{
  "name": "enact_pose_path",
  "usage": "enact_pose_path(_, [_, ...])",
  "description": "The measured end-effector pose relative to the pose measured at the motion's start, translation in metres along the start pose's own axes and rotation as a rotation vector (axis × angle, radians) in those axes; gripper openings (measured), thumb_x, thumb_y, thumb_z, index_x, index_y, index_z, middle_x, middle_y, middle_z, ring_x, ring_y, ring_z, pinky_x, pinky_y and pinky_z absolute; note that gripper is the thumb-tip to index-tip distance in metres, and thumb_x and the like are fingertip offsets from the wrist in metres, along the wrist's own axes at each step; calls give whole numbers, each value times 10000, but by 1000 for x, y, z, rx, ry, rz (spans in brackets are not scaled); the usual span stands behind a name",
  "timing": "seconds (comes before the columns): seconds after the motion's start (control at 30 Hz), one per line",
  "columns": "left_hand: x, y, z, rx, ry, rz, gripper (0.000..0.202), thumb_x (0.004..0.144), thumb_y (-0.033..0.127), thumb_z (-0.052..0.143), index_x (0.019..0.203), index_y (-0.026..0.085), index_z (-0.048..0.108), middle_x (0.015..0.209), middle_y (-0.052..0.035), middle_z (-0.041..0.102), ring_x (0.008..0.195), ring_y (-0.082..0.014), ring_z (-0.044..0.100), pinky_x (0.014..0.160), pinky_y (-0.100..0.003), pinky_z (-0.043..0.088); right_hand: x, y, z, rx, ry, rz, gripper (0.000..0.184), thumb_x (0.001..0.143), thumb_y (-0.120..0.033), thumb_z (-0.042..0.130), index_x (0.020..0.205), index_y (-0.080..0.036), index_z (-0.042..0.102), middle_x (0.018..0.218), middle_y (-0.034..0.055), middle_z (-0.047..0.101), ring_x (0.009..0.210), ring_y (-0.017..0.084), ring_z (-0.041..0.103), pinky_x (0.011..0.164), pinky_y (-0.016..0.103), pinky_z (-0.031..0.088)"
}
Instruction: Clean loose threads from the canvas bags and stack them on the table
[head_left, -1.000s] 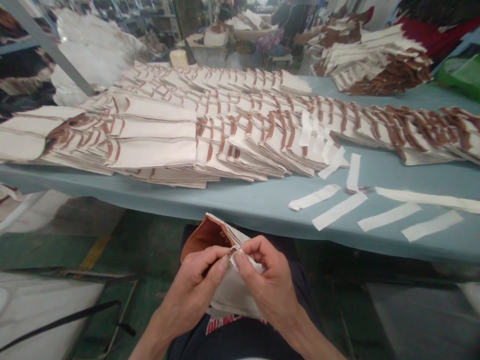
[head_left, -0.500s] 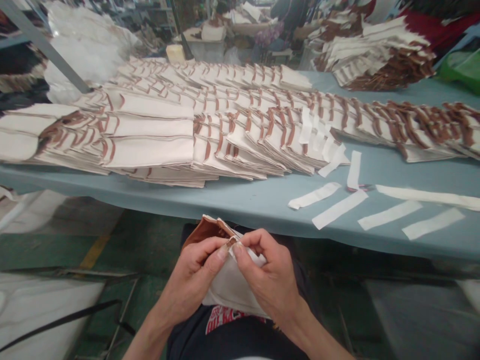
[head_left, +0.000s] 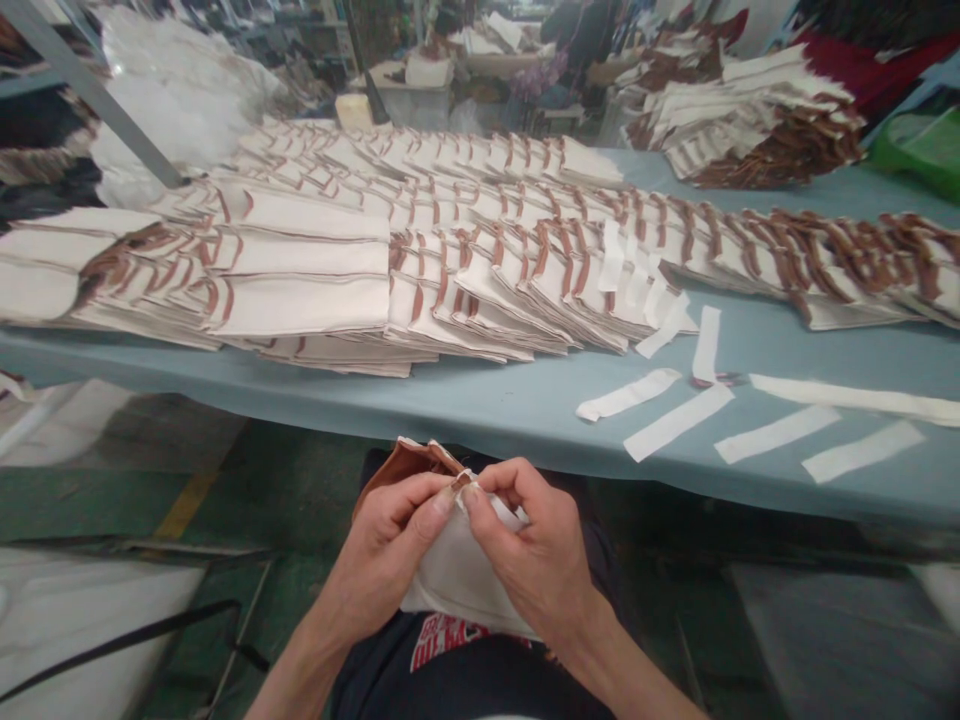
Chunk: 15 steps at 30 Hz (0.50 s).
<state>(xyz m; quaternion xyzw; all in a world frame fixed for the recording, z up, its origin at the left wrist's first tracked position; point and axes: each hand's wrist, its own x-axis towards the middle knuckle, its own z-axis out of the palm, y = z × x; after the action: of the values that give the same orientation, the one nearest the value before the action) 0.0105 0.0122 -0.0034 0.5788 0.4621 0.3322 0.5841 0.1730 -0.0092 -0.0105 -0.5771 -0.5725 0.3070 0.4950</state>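
Two hands (head_left: 394,545) (head_left: 532,540) on brown-lined pouch (head_left: 454,575)

The blue table (head_left: 480,402) is carrying overlapping rows of cream-and-brown cloth pieces (head_left: 307,304). A separate pile (head_left: 757,125) of similar pieces is resting toward the far right. Short white strips (head_left: 778,434) are lying near the front edge, beside one long strip (head_left: 862,398).

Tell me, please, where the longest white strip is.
In the head view, the longest strip lies at right on the blue table, beyond two shorter strips.
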Motion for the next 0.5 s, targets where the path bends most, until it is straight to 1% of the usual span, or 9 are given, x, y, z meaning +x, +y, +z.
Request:
enact_pose_path(0.13, [0,3,2,5,5,14,322,976,379,601,1019,154,828,856,-70,780,716,-185,646,633,-215,480,0,0,1,-28,15,-1,132,886,-255,617,771,-194,639,596,-32,656,486,106,573,490,195,433])
enact_pose_path(0.33, [3,5,3,17,14,46,285,955,349,614,993,160,825,875,-66,787,795,-207,683,689,-227,498,1,1,4,-129,61,-23,147,896,-262,613,770,-192,641,598,-21,658,504,122,577,511,222,431])
enact_pose_path(0.43, [5,4,4,43,26,41,253,916,330,649,957,147,819,848,-61,782,781,-200,676,689,-227,503,0,1,5,-137,59,-30,147,902,-258,611,776,-190,645,614,-14,677,507,122,584,506,222,427])
enact_pose_path(0.5, [6,2,6,66,53,43,241,899,314,651,908,137,814,806,-55,773,740,-185,664,663,-219,498,-1,1,5,-128,56,-27,144,903,-255,614,780,-188,646,618,-16,681,506,118,587,505,219,426])
